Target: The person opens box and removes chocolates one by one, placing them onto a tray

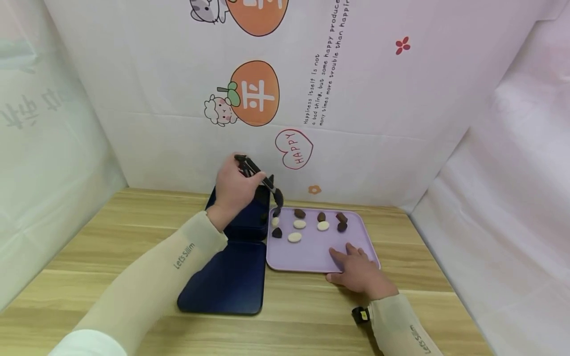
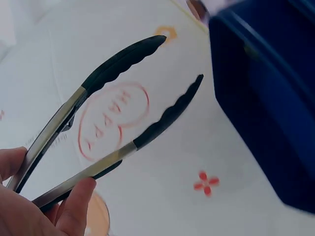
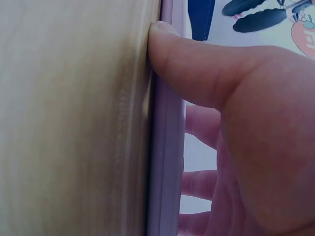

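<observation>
In the head view my left hand (image 1: 236,185) grips metal tongs (image 1: 262,179) with scalloped black tips, held over the dark blue box. The left wrist view shows the tongs (image 2: 130,142) spread apart with nothing between their tips. Below them is a light purple tray (image 1: 311,257) with small pebble-like pieces: white ones (image 1: 295,237), brown ones (image 1: 300,213) and black ones (image 1: 277,233). My right hand (image 1: 358,269) rests on the tray's front right part, fingers spread over it. In the right wrist view its thumb (image 3: 187,61) presses the tray's outer edge (image 3: 167,147).
Left of the tray stands the deep dark blue box (image 1: 245,232), its inside mostly hidden by my left hand. A flat dark blue lid (image 1: 227,282) lies in front of it on the wooden table (image 1: 303,316). Printed white cloth (image 1: 378,148) rises behind the table.
</observation>
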A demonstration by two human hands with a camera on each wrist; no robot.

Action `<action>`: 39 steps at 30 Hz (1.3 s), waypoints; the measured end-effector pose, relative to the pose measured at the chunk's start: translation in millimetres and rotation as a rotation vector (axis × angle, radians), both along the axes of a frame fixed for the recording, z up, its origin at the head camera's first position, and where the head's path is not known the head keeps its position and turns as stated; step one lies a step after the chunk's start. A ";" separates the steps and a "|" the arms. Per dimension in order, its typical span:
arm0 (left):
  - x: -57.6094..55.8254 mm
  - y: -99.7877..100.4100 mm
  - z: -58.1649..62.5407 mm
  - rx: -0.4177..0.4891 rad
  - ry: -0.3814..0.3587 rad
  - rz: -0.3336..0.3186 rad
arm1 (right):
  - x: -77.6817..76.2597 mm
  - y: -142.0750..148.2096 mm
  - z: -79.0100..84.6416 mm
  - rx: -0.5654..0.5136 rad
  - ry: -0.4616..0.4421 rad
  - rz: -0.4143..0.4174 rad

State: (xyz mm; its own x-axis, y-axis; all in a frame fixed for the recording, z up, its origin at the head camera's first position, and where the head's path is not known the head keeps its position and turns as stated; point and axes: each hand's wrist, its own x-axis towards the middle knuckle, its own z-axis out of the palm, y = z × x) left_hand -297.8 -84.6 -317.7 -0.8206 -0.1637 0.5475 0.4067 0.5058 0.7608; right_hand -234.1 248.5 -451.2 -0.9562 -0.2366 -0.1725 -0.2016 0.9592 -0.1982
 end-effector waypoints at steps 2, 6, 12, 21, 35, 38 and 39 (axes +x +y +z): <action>-3.1 -10.6 2.6 -0.027 0.005 0.021 | 0.1 0.6 -0.5 -0.002 -0.001 -0.004; -10.9 -31.9 3.1 -0.114 -0.008 0.032 | 0.6 0.8 -0.9 -0.003 0.001 -0.005; -24.4 -65.0 -3.4 -0.145 -0.133 -0.164 | 1.2 0.4 0.0 0.005 0.003 -0.004; -29.7 -82.0 -17.8 -0.120 -0.284 -0.371 | 2.2 0.6 -0.2 0.005 0.003 -0.002; -41.2 -86.6 -33.1 -0.008 -0.343 -0.446 | 0.7 1.2 -2.4 -0.017 0.004 0.001; -43.9 -88.4 -37.3 0.044 -0.362 -0.456 | 0.0 0.9 -2.7 -0.019 -0.002 -0.004; -44.2 -88.6 -38.3 0.060 -0.366 -0.456 | -0.2 0.8 -2.7 -0.018 -0.003 -0.005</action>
